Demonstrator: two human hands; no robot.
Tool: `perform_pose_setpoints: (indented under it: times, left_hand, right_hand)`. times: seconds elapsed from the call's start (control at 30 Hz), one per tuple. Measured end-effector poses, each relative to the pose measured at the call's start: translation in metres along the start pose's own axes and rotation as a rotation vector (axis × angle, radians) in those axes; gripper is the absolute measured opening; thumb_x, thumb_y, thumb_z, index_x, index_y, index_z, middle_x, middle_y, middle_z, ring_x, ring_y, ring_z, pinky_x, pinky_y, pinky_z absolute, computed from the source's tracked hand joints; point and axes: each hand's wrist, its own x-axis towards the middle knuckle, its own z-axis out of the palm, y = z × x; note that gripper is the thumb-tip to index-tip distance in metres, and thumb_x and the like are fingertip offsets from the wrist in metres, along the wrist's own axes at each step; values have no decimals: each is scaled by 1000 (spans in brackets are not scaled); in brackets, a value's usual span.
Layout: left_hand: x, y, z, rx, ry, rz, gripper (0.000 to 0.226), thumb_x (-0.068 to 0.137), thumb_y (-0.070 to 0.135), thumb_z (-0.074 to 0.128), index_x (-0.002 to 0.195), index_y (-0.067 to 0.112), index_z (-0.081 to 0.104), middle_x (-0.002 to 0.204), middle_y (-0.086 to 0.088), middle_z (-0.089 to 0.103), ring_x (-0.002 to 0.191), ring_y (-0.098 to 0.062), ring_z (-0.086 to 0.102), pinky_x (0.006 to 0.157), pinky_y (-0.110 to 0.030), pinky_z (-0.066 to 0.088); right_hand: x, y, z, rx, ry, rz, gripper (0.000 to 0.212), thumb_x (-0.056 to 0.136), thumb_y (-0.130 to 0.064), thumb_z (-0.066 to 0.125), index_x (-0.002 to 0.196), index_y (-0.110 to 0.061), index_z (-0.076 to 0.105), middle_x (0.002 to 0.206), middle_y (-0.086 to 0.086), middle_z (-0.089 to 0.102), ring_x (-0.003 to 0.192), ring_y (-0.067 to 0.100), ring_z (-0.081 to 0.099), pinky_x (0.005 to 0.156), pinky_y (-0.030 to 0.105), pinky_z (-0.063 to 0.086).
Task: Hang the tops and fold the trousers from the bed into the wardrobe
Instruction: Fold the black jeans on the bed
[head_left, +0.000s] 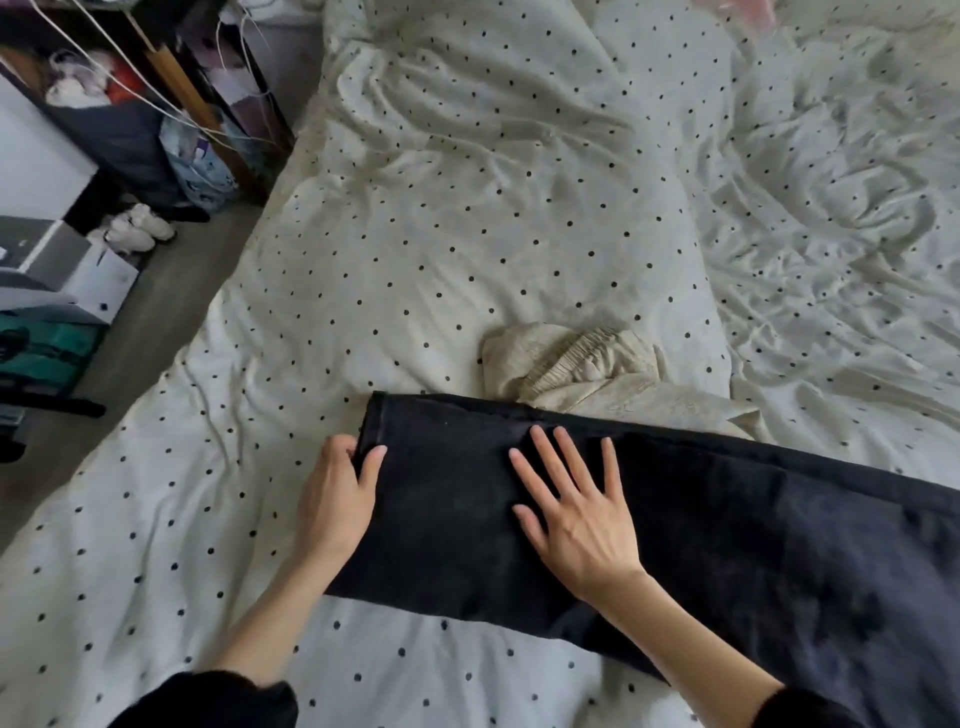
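Bed: spread with a rumpled white duvet dotted in black.
Black trousers: laid flat across the bed's near side, hem end to the left.
Cream garment: crumpled just behind the trousers, partly under their far edge.
Right hand: pressed flat on the trousers, fingers released and spread.
Left hand: fingers grasping the hem edge, thumb on top.

black trousers: run off the right and bottom edges, waist end out of view | beige garment: near part hidden under the trousers | left hand: fingertips hidden under the trouser hem | shelf clutter: blurred, contents unreadable
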Motion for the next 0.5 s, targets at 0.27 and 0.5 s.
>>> perform_pose_setpoints:
  times: [0.27, 0.5]
  left_hand:
    - [-10, -4, -5, 127, -134, -69, 47, 94, 49, 35, 109, 7, 47, 77, -8, 63, 72, -30, 60, 57, -35, 44]
    - [-20, -18, -32, -49, -257, -19, 51, 90, 45, 51, 130, 15, 43, 111, -1, 62, 101, -22, 58, 81, -37, 48]
  right_hand:
    - [16, -6, 10, 23, -75, 109, 56, 100, -47, 7, 143, -24, 35, 150, 5, 36, 139, 20, 26, 112, 54, 9]
    - [-5, -66, -3, 154, -74, 98, 59, 97, -56, 8, 144, -29, 31, 153, 4, 30, 140, 28, 23, 105, 63, 11]
